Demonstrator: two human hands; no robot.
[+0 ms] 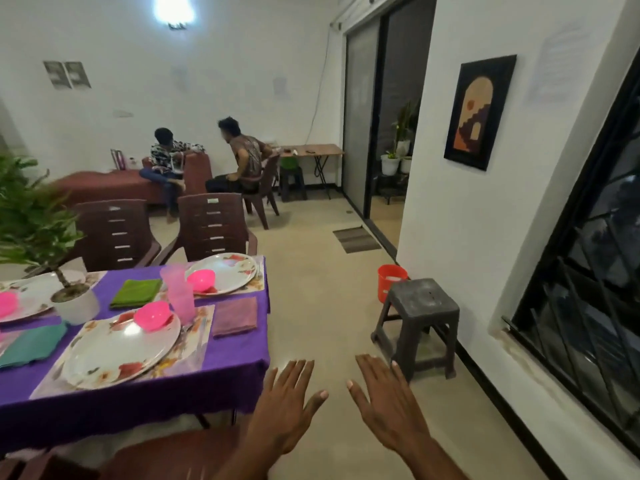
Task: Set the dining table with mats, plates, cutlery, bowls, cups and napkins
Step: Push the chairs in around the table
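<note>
Two bare hands reach forward at the bottom centre, palms down, holding nothing. The left hand (287,403) and right hand (388,407) both have straight, spread fingers. At lower left stands the dining table (235,375) under a purple cloth. On it show three floral plates: the near plate (117,351), the far plate (228,271) and the left plate (27,296) cut by the frame's left edge. Three pink bowls sit on them, one each. Two pink cups (180,292) stand between the near and far plates. Three folded napkins lie flat: green (136,292), mauve (235,317), teal (33,344). A potted plant (74,303) stands mid-table. Cutlery beside the near plate is too blurred to count.
</note>
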